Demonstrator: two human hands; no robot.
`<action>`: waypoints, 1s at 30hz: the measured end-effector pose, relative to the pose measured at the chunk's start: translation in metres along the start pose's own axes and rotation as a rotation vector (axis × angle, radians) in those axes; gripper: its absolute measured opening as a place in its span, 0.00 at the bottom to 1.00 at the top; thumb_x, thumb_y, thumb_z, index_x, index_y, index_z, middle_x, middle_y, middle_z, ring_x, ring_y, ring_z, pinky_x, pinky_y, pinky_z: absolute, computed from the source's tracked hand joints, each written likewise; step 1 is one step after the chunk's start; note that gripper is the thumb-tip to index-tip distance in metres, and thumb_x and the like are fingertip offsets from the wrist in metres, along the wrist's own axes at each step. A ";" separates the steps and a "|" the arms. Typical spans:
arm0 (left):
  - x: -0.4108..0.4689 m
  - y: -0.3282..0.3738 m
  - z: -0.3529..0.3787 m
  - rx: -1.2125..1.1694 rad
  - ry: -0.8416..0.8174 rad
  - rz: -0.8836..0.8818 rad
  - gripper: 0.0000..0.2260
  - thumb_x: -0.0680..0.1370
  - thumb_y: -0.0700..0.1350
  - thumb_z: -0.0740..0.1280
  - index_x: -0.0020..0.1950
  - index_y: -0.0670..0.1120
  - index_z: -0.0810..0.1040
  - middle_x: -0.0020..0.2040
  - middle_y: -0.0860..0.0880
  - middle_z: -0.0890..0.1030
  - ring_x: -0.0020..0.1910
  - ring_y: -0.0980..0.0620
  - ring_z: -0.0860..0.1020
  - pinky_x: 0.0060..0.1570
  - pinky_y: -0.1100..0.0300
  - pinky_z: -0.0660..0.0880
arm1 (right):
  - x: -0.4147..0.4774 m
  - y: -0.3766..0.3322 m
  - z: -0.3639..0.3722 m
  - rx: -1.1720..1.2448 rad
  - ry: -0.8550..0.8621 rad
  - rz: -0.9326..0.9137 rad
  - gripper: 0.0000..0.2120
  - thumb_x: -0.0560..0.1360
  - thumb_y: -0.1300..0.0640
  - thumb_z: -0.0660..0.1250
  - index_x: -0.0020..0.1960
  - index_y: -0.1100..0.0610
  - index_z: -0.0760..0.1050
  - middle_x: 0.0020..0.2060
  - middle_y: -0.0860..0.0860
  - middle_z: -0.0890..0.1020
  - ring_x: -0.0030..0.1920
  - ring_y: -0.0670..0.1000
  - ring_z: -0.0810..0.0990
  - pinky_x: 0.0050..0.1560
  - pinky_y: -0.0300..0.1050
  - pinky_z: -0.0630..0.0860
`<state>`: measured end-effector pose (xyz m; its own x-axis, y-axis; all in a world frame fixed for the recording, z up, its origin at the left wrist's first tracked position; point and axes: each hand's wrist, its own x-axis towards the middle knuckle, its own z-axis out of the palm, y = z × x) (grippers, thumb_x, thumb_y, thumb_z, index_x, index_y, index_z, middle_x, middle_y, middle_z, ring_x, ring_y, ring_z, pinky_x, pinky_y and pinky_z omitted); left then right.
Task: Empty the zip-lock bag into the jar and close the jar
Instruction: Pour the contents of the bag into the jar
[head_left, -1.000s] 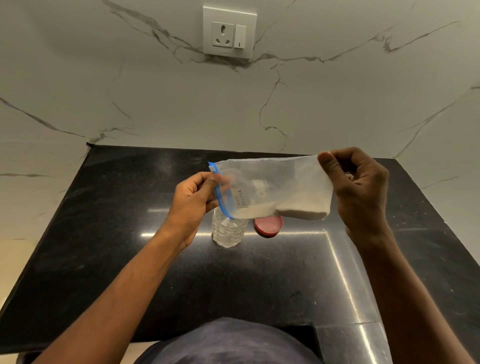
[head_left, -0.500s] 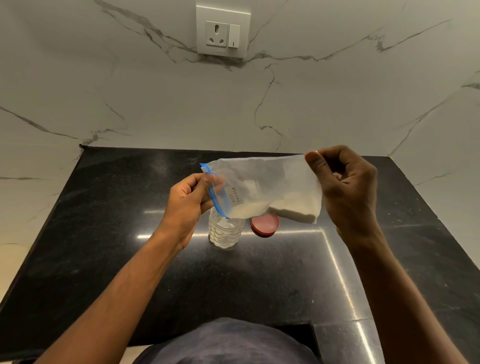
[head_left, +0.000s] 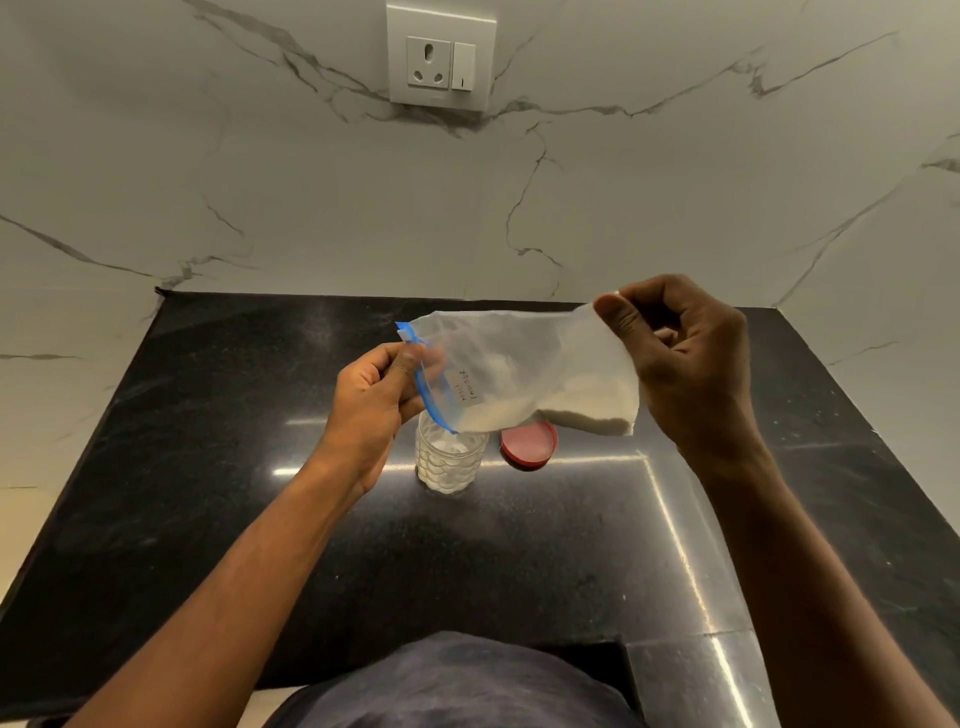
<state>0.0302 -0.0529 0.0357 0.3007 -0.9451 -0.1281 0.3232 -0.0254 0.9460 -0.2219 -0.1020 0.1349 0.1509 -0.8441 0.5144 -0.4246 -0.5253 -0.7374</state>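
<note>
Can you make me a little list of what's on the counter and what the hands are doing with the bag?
left hand: pinches the blue zip end of the zip-lock bag
right hand: lifts the bag's closed end higher
white powder: some remains in the bag
jar: clear, open, under the bag's mouth, some powder inside
red lid: lies beside the jar
counter: black, shiny

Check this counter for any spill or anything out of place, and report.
Nothing stands out. No spilled powder shows on the black counter. The zip-lock bag tilts its blue mouth over the upright open jar; the red lid lies beside it.
</note>
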 end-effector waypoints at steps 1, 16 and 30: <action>0.000 0.000 0.000 0.003 0.004 0.001 0.09 0.86 0.45 0.64 0.57 0.47 0.84 0.57 0.47 0.88 0.58 0.49 0.87 0.53 0.54 0.86 | 0.002 -0.001 -0.001 0.006 0.006 0.005 0.06 0.80 0.51 0.72 0.51 0.54 0.80 0.43 0.53 0.84 0.39 0.56 0.83 0.35 0.49 0.82; -0.002 0.001 -0.001 -0.030 -0.010 -0.003 0.09 0.86 0.45 0.64 0.56 0.48 0.84 0.54 0.51 0.90 0.56 0.51 0.87 0.48 0.59 0.85 | 0.013 -0.007 -0.007 -0.009 -0.072 0.013 0.05 0.79 0.50 0.73 0.49 0.51 0.81 0.40 0.45 0.84 0.40 0.52 0.83 0.40 0.45 0.82; -0.003 0.003 0.000 -0.018 -0.024 0.007 0.09 0.86 0.46 0.64 0.55 0.48 0.84 0.54 0.51 0.89 0.56 0.51 0.88 0.48 0.60 0.85 | 0.013 -0.001 -0.012 -0.018 -0.081 0.044 0.04 0.81 0.47 0.71 0.47 0.43 0.78 0.40 0.37 0.83 0.43 0.40 0.80 0.43 0.31 0.77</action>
<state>0.0307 -0.0502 0.0389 0.2818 -0.9527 -0.1139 0.3371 -0.0128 0.9414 -0.2298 -0.1111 0.1475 0.2029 -0.8727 0.4441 -0.4484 -0.4860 -0.7502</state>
